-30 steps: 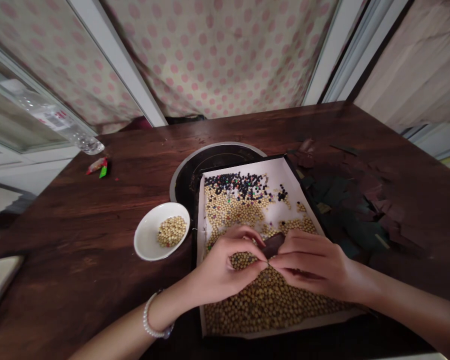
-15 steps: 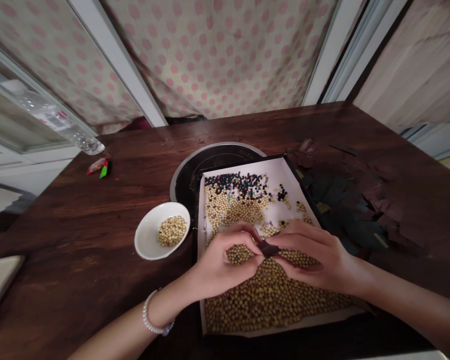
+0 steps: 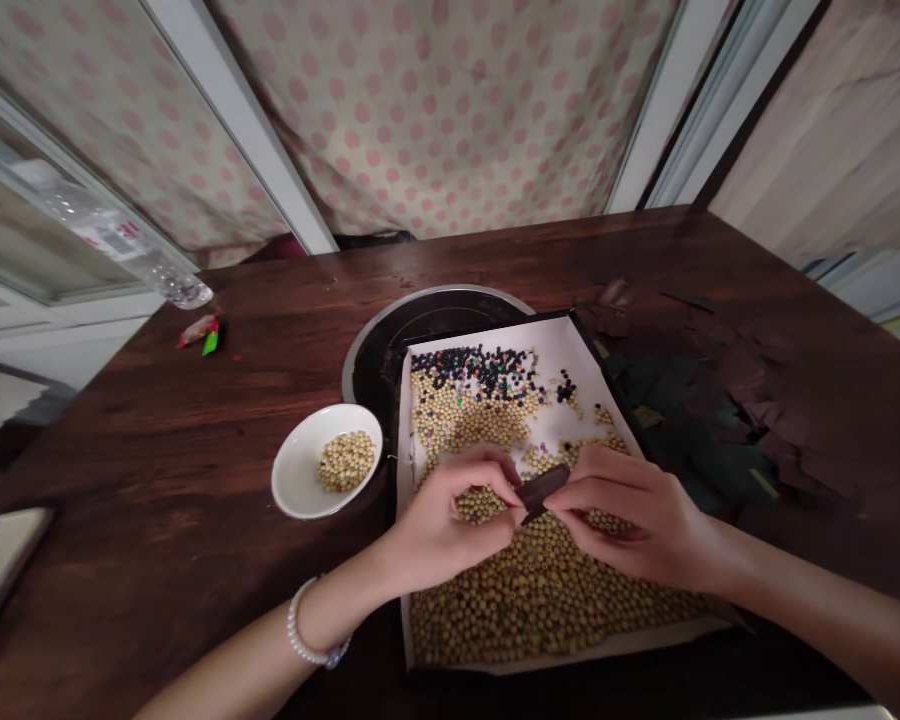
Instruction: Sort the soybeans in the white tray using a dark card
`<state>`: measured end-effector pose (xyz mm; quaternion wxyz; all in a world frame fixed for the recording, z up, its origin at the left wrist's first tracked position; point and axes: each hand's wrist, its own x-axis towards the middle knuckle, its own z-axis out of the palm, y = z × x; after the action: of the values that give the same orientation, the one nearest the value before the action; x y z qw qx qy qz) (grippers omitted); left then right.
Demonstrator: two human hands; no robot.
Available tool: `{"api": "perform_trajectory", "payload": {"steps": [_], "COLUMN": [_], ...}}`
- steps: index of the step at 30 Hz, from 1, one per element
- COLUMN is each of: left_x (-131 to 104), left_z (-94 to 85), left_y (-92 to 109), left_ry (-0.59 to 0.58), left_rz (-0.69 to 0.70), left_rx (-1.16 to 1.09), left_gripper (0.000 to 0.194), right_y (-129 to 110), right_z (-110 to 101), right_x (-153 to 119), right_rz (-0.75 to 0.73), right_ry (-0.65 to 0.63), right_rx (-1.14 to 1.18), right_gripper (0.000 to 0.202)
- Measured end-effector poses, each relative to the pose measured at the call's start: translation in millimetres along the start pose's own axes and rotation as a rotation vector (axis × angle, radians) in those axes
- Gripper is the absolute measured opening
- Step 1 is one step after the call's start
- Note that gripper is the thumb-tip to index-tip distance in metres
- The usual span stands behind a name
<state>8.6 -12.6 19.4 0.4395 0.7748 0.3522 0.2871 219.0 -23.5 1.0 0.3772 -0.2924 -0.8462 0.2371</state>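
Note:
Both hands hover over a shallow box [image 3: 585,340] lined with white, its bottom strewn with small round beads [image 3: 540,600]. My left hand [image 3: 450,515] pinches the left side of a small dark brown piece [image 3: 542,490], thin like paper or leather. At its right edge, the thumb and fingers of my right hand [image 3: 637,510] are closed on the same piece. Pale beads fill the near part of the box, while black and a few coloured beads [image 3: 487,365] gather at the far end. The fingers hide some of the beads beneath them.
A white bowl [image 3: 292,455] with pale beads stands left of the box. Behind it lies a round dark tray [image 3: 435,300]. Dark green and brown scraps [image 3: 667,390] are spread on the right. A plastic bottle [image 3: 120,240] and a red-green wrapper [image 3: 201,332] are at the far left.
The brown piece now shows a larger, flatter face between the hands. My right fingertips have shifted on it; my left hand stays nearly in place.

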Motion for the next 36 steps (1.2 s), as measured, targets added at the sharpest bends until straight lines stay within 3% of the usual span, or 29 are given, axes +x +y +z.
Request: {"api": "perform_trajectory", "payload": {"steps": [5,10,14,17,23,27,30,33,36], "left_x": [-2,-4,-5,-5,-7,-7,-6,-5,-5], "left_z": [4.2,7.3,9.8,10.6,10.6,9.4,8.5,8.1,7.9], "left_y": [-2,-2,-10,-17,-19,-15,-12,-12,-14], "left_ry": [0.039,0.043,0.033,-0.022,-0.046,-0.079,-0.034,0.040,-0.001], "left_rz": [0.044,0.009,-0.003,0.031,0.023,0.005,-0.019,-0.066,-0.089], "left_rx": [0.174,0.246,0.344,0.398,0.500,0.493,0.471,0.458,0.452], "left_gripper": [0.010,0.029,0.028,0.030,0.008,0.018,0.019,0.037,0.072], "right_y": [1,8,14,17,17,17,17,18,18], "right_z": [3,1,-4,-7,-6,-4,-3,-1,-1], "right_x": [3,5,6,7,5,4,3,3,4], "right_rz": [0.142,0.298,0.409,0.424,0.442,0.475,0.448,0.416,0.402], "right_ry": [-0.078,-0.048,-0.039,-0.081,-0.205,-0.198,-0.223,-0.239,-0.233], "right_rx": [-0.033,-0.086,-0.123,-0.118,-0.045,-0.040,-0.015,-0.002,-0.002], "right_gripper": [0.015,0.009,0.008,0.011,0.013,0.013,0.013,0.014,0.014]}}
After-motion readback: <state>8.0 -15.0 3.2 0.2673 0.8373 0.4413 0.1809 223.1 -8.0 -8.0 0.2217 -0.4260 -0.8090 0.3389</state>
